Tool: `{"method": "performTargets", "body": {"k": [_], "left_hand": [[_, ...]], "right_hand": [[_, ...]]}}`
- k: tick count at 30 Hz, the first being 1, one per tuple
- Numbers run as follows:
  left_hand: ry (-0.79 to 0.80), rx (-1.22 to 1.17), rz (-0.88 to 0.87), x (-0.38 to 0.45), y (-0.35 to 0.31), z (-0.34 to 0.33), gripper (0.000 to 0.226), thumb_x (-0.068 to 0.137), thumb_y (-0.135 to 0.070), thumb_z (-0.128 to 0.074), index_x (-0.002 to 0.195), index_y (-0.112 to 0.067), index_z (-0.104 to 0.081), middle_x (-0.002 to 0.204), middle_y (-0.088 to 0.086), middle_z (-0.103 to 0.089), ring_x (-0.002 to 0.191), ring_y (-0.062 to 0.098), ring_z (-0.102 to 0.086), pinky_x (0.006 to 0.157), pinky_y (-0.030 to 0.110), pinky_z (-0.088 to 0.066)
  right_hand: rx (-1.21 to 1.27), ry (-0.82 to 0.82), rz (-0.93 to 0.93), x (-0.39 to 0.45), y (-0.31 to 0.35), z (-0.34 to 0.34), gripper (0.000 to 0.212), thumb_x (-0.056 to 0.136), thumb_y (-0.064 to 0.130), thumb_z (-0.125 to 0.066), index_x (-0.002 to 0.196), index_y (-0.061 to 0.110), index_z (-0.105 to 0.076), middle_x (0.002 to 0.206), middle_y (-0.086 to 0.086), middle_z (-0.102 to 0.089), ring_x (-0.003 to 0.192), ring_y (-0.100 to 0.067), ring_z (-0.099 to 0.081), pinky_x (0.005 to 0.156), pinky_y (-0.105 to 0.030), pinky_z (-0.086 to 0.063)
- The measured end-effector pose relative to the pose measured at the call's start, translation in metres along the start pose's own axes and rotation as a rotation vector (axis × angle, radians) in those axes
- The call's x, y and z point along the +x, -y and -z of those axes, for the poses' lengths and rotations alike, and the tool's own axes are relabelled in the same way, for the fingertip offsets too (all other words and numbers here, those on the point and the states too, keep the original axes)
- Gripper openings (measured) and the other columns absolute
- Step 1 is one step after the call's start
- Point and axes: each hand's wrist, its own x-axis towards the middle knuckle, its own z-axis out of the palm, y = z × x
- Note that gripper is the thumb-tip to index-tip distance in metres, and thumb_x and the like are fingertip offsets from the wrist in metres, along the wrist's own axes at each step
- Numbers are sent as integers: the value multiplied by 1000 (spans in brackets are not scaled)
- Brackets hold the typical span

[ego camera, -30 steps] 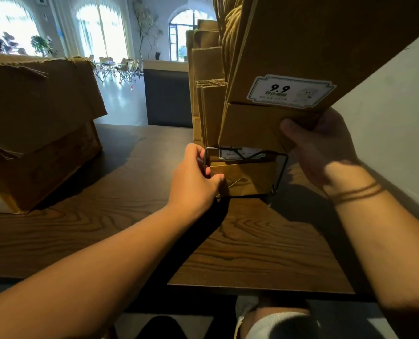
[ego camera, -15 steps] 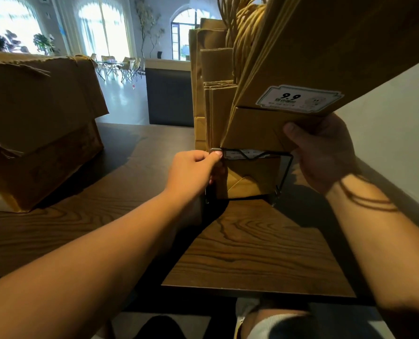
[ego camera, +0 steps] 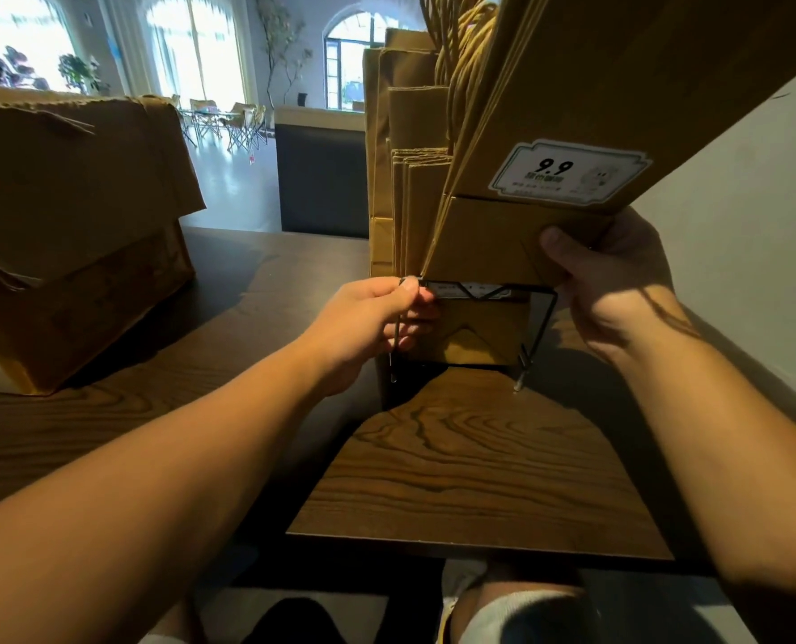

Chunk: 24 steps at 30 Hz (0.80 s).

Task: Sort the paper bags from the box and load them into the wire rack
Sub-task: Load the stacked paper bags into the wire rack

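Observation:
A black wire rack (ego camera: 545,318) stands on the wooden table, packed with upright brown paper bags (ego camera: 419,178). My left hand (ego camera: 368,323) grips the rack's front left corner wire. My right hand (ego camera: 614,281) holds a stack of brown paper bags (ego camera: 619,86) by its lower right edge, tilted toward me, with its bottom edge just above the rack's front. The front bag of the stack carries a white "9.9" label (ego camera: 568,172). Twisted paper handles (ego camera: 461,48) stick up behind the stack. A large cardboard box (ego camera: 75,216) sits at the left.
The dark wood-grain table (ego camera: 470,467) ends near my knees. A pale wall (ego camera: 749,216) runs close along the right. A dark counter (ego camera: 322,178) stands behind the rack, with folding chairs and bright windows further back.
My left hand moved up the rack's front left wire to its top corner. The held stack tilted slightly and its bottom edge came down closer to the rack's front.

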Motion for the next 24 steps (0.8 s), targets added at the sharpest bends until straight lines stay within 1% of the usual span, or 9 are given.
{"method": "performTargets", "body": {"k": [4,7,10,13,16,19,20,22,24], "left_hand": [[-41,9,46,4,-3,-8,63,104,-55,-32,75,-13,-68,108,8,-75,107,26,-68,96,44,-56],[-39,-61,85,6,-7,-13,59,106,-49,-37,67,-12,-64,108,12,-75,106,24,-68,89,39,-56],[-50,-113,108,8,-10,-14,46,105,-40,-46,75,-13,-68,95,11,-75,106,24,-68,88,41,-57],[-94,-153,125,9,-12,-16,29,103,-35,-49,94,-14,-68,85,7,-71,104,27,-69,82,42,-59],[-126,-136,154,11,-15,-18,23,101,-32,-52,101,-14,-66,95,14,-73,99,29,-71,82,42,-60],[-140,-142,165,15,-15,-19,23,100,-30,-52,112,-13,-63,110,17,-74,99,29,-74,89,45,-59],[-138,-149,164,15,-15,-19,23,100,-29,-52,115,-13,-61,111,18,-74,99,29,-74,91,46,-59],[-133,-160,159,16,-15,-20,23,100,-28,-51,116,-13,-59,111,18,-73,99,30,-74,92,45,-58],[-128,-168,155,16,-15,-21,23,101,-27,-50,116,-13,-59,106,18,-74,97,28,-74,91,43,-59]], "right_hand": [[-43,-33,57,-3,-4,0,38,85,10,-73,110,37,-63,117,11,-71,118,-11,-63,104,-48,-50],[-64,-57,110,-6,-4,-4,39,74,26,-79,109,37,-65,114,11,-72,115,-11,-65,102,-46,-51],[-83,-41,135,-8,-1,-6,46,70,36,-77,114,34,-64,121,6,-71,119,-12,-63,102,-45,-51],[-130,-18,128,-4,-1,-3,41,77,28,-77,114,37,-61,117,13,-70,119,-10,-62,103,-46,-50],[-199,-1,109,0,-5,-1,43,88,11,-72,120,35,-54,117,23,-61,113,2,-57,102,-29,-47],[-264,-28,118,-2,-8,-4,45,94,7,-64,130,29,-48,119,17,-57,117,-4,-52,99,-20,-44],[-250,-46,99,-4,-9,-5,41,96,6,-61,126,30,-48,113,19,-58,112,-1,-54,95,-16,-45],[-222,-60,59,-6,-9,-7,32,100,6,-53,116,34,-50,103,24,-57,90,19,-57,77,-1,-44],[-146,-81,22,-7,-10,-7,25,104,10,-47,114,32,-52,103,20,-58,80,24,-54,70,2,-43]]}}
